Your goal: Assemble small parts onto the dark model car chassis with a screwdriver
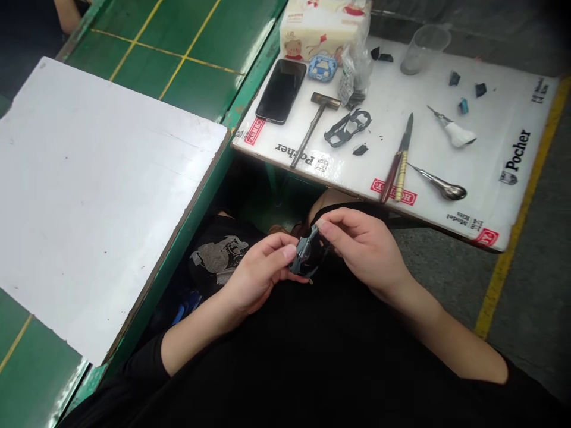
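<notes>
A small dark grey plastic part (304, 249) is held over my lap between both hands. My left hand (267, 267) grips its left side, thumb on top and fingers beneath. With thumb and fingertips my right hand (361, 241) pinches its upper right end. Beyond them on the white board lies a similar grey frame-like part (348, 128), with a small dark fragment (360, 150) beside it. A hammer-like tool (314, 125) rests left of that frame.
The board (468, 208) also carries a phone (281, 92), tissue pack (323, 27), clear cup (423, 50), knife (404, 148), two pointed tools (455, 131) and dark scraps. At left, a white sheet (102, 196) covers part of a green table (178, 35). Part of a person's arm (69, 15) shows top left.
</notes>
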The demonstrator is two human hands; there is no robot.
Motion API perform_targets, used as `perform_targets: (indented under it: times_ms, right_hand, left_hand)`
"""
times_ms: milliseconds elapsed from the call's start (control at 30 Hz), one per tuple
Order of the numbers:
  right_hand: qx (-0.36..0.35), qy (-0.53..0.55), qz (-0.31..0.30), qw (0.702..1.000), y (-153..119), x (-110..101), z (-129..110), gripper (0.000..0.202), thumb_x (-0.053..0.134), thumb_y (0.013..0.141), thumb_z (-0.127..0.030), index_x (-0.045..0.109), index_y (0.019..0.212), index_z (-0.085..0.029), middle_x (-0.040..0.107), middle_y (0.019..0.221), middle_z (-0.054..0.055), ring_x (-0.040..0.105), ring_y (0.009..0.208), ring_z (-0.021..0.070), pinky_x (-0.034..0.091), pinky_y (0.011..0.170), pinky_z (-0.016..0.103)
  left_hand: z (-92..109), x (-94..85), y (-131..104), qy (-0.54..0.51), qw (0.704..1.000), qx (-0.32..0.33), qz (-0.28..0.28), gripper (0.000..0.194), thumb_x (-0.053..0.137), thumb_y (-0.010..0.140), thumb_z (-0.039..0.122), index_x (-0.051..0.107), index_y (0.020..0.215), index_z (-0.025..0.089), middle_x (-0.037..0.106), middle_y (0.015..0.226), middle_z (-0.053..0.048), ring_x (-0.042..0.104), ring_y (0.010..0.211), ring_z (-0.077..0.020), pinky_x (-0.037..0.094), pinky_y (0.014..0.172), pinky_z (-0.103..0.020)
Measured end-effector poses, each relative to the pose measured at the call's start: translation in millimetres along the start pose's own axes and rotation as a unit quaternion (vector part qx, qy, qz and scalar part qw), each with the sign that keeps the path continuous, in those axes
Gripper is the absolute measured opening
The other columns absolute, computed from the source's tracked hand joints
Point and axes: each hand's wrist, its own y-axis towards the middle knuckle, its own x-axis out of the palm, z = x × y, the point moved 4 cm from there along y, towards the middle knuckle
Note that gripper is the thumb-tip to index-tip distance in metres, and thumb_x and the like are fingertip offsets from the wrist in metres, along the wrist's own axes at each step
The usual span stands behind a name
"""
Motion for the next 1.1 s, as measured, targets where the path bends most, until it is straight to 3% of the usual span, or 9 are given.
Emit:
perform_targets:
  times_ms: [100,367,467,633,800,933,1100]
  right_hand:
    - [-0.012,-0.006,-0.003,1.0,0.7,1.6,-1.8,0.028,0.088,0.11,-0.052,0.089,0.104,-0.024,0.084,0.097,0.003,0.075,0.084,0.0202,0.061,0.078,0.032]
    - [0.025,0.053,-0.002,0.998,-4.4,2.5,7.7,0.034,0.088,0.11,-0.057,0.089,0.105,-0.024,0.082,0.091,0.004,0.07,0.076,0.0187,0.051,0.062,0.029]
    - [0.026,0.06,0.007,0.998,-4.6,2.3,7.2,0.035,0.089,0.109,-0.057,0.089,0.105,-0.023,0.082,0.09,0.004,0.07,0.075,0.0182,0.053,0.064,0.029]
    - [0.013,0.046,0.012,0.999,-4.4,2.4,4.7,0.03,0.091,0.109,-0.054,0.09,0.105,-0.024,0.083,0.091,0.003,0.072,0.075,0.0175,0.058,0.07,0.03]
    - [0.023,0.053,0.02,0.998,-5.2,2.3,7.7,0.034,0.091,0.108,-0.058,0.09,0.105,-0.024,0.082,0.09,0.004,0.073,0.076,0.0193,0.06,0.069,0.031]
    - [0.019,0.04,0.019,0.999,-5.0,2.6,6.0,0.035,0.091,0.108,-0.059,0.089,0.106,-0.024,0.082,0.089,0.003,0.073,0.076,0.0198,0.061,0.071,0.032]
    - [-0.021,-0.04,0.017,0.999,-4.0,1.4,-1.1,0.026,0.081,0.114,-0.05,0.087,0.107,-0.026,0.085,0.101,0.004,0.077,0.088,0.0221,0.063,0.079,0.034]
  left_hand:
    - [-2.3,-0.3,0.3,0.006,1.0,-0.017,0.015,0.042,0.105,0.091,0.047,0.085,0.107,0.015,0.079,0.102,-0.008,0.077,0.09,-0.0198,0.075,0.085,-0.036]
    - [-5.0,0.0,6.2,-0.024,0.999,-0.04,0.002,0.046,0.101,0.094,0.056,0.087,0.097,0.012,0.076,0.088,-0.008,0.073,0.079,-0.0196,0.074,0.073,-0.034]
    - [-3.8,0.7,5.8,-0.03,0.999,-0.037,-0.008,0.046,0.1,0.094,0.056,0.086,0.096,0.012,0.075,0.086,-0.008,0.072,0.08,-0.0197,0.073,0.073,-0.033]
    - [-5.3,0.9,5.1,-0.026,0.998,-0.059,-0.026,0.033,0.102,0.093,0.042,0.084,0.091,0.014,0.077,0.085,-0.007,0.074,0.078,-0.0181,0.073,0.076,-0.031]
    - [-4.7,0.0,6.6,-0.036,0.998,-0.05,-0.03,0.038,0.1,0.094,0.048,0.084,0.09,0.014,0.074,0.085,-0.007,0.072,0.079,-0.0192,0.07,0.073,-0.032]
    - [-5.7,-0.6,6.2,-0.029,0.998,-0.052,-0.027,0.035,0.103,0.091,0.043,0.084,0.09,0.014,0.075,0.085,-0.007,0.072,0.079,-0.019,0.07,0.075,-0.032]
    - [-4.3,-2.5,3.3,0.016,1.0,-0.015,-0.002,0.036,0.101,0.094,0.047,0.083,0.09,0.016,0.077,0.085,-0.006,0.072,0.078,-0.0185,0.066,0.078,-0.031]
